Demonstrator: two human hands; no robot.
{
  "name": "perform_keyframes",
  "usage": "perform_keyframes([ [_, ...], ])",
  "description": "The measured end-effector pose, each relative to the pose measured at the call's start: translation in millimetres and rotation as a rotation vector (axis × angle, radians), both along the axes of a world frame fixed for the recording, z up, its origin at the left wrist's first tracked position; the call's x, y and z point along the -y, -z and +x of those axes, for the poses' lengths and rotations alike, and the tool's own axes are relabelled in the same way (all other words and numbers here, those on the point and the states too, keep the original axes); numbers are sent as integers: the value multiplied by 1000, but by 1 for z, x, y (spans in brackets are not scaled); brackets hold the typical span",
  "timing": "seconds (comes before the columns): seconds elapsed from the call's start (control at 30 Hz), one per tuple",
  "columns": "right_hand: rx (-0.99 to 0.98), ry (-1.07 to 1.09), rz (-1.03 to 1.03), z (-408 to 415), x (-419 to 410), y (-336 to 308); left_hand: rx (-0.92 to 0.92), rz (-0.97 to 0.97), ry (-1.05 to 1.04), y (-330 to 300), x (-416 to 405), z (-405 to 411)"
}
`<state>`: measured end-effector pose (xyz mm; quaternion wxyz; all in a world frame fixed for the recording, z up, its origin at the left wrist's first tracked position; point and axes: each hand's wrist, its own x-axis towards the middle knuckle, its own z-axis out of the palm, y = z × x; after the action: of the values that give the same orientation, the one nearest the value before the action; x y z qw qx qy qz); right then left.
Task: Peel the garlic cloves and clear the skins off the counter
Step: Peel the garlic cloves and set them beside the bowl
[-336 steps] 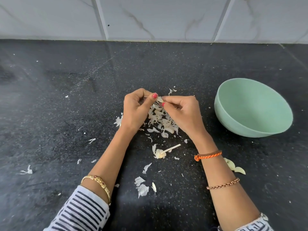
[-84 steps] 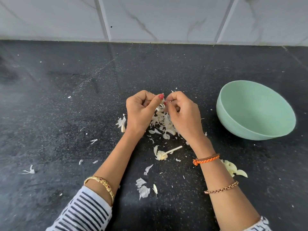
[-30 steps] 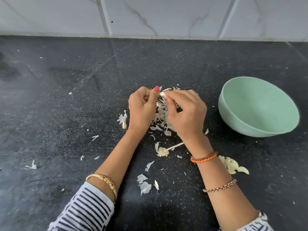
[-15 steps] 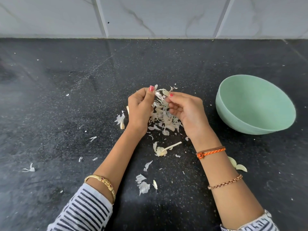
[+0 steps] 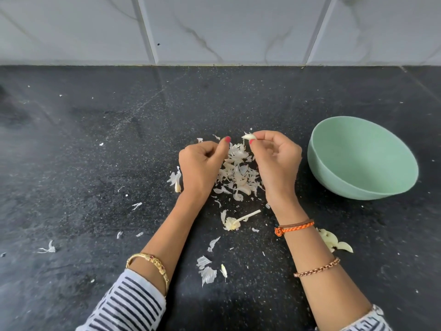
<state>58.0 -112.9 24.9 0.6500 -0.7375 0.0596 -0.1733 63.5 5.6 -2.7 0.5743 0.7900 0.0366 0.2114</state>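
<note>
Hiding peeled cloves [image 5: 334,242]: right forearm [image 5: 317,266].

A mint-green bowl [image 5: 362,158] is seen at right on the black speckled table [image 5: 95,139]. Pale cream skins [image 5: 237,173] are heaped at centre. Navy-and-white stripes are shown on the lower-left sleeve [image 5: 128,304].

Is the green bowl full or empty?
Cannot tell. The green bowl tilts away, so only bare green inner wall shows; its bottom is hidden behind the near rim.
</note>
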Motion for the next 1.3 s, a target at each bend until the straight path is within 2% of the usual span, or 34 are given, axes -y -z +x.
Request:
perform_keyframes([
  [0.27,124,89,-13,-1,1,-3,74,58,43,-1,2,-2],
  [0.4,203,71,-140,-4,-2,-8,104,90,48,-5,6,-7],
  [0.67,276,132,-460,-49,15,6,161,302,4,-6,11,-27],
  [0.8,219,236,-654,-73,33,16,190,381,74,-2,19,-40],
  [0.97,198,417,-753,-104,52,27,270,462,138,0,25,-41],
  [1.1,144,531,-783,-123,60,30,283,453,142,1,23,-40],
  [1.2,58,537,-776,-136,65,31,283,493,146,2,24,-39],
  [1.3,27,456,-823,-137,70,38,304,524,168,3,25,-41],
])
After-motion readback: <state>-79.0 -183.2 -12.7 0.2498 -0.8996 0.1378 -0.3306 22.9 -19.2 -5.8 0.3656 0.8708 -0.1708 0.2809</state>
